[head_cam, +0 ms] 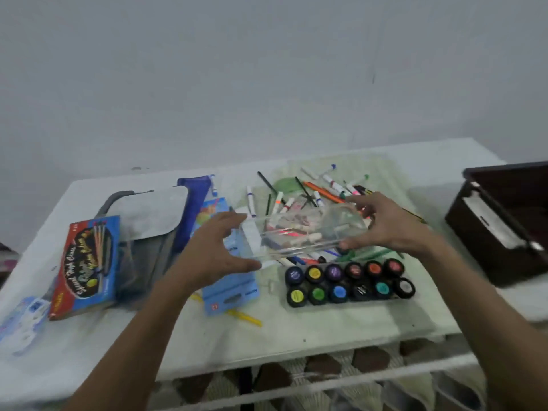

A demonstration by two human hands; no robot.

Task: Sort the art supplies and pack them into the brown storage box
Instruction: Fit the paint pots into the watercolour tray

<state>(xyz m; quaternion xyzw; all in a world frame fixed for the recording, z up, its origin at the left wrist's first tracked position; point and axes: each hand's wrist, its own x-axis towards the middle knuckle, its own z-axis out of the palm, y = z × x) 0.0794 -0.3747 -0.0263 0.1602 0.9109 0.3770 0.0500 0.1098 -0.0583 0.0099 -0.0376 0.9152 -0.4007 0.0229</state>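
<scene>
Both hands hold a clear plastic box above the table: the left hand clasps its 9 o'clock end, thumb under and fingers over, while the right hand grips the 3 o'clock end. The box is rectangular, glossy and see-through. Beneath and toward 12 o'clock lies a loose heap of markers. At 6 o'clock from the box sits a tray of round paint pots with coloured lids, near the table's front edge. At 9 o'clock lie a grey cloth pouch and a flat paintbrush pack. The brown storage box, dark and hard-edged, stands open at 3 o'clock, with bare tabletop between it and the right hand.
</scene>
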